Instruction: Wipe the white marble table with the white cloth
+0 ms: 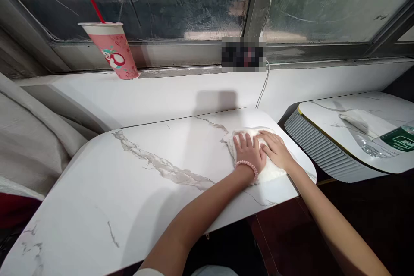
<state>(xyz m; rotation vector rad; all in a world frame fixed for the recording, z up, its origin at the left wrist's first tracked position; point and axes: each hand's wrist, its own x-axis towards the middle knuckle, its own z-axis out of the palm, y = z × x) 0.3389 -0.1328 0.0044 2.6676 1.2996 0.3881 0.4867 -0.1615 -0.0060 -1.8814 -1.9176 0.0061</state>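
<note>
A white cloth (273,173) lies spread near the right end of a white marble-patterned table (161,146). Pressing flat on its left half is my left hand (249,151), fingers stretched out and a pink bead bracelet (247,164) round the wrist. My right hand (274,148) rests on the cloth just to the right, its fingers extended and its fingertips close to the left hand. Both palms face down, so their undersides are hidden.
A pink paper cup (113,51) with a red straw stands on the window ledge at the upper left. To the right is a second table (323,125) bearing a plastic bottle (396,140) and a white packet (365,123). A white cable (263,84) hangs below the window; a curtain (29,125) is at left.
</note>
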